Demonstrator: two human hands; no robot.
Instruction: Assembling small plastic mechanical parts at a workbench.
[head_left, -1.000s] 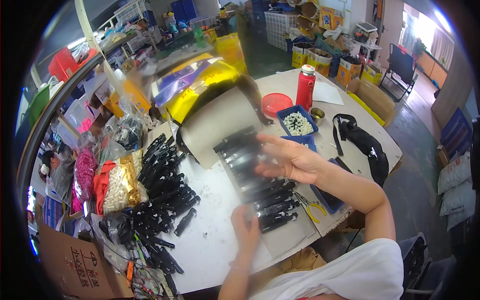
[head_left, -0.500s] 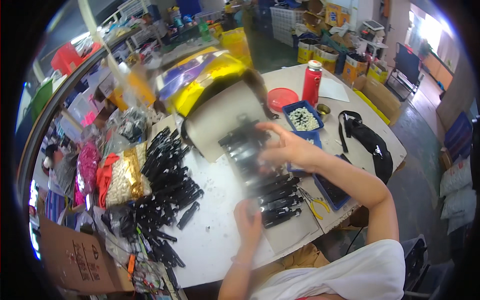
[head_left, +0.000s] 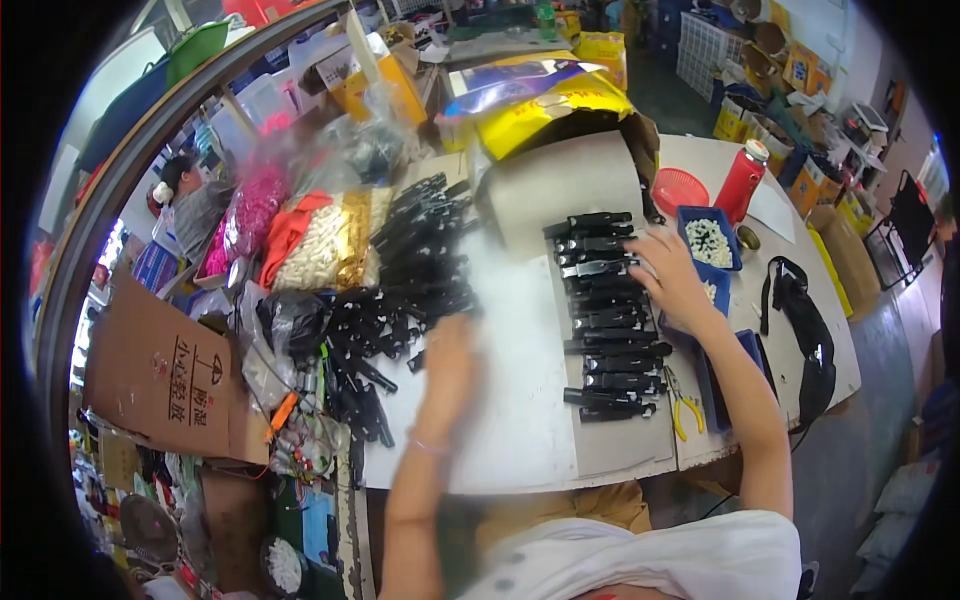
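A stacked row of slim black plastic parts (head_left: 612, 322) runs down the white table in front of me, the parts lying side by side. At its upper right side is my right hand (head_left: 672, 272), fingers spread and the tips touching or just over the ends of the parts. My left hand (head_left: 450, 350) is smeared by motion at the edge of a loose heap of similar black parts (head_left: 415, 260) on the left. Whether its fingers hold a part cannot be made out.
Beyond the row stands an open yellow and purple carton (head_left: 560, 110). On the right are blue trays of small white pieces (head_left: 708, 240), yellow-handled pliers (head_left: 686, 415), a red bottle (head_left: 742, 185) and a black pouch (head_left: 800, 340). Plastic bags (head_left: 320, 240) crowd the left.
The black parts blurred under my right hand now lie in the longer row. My left hand has moved left to the loose heap. The view has shifted left.
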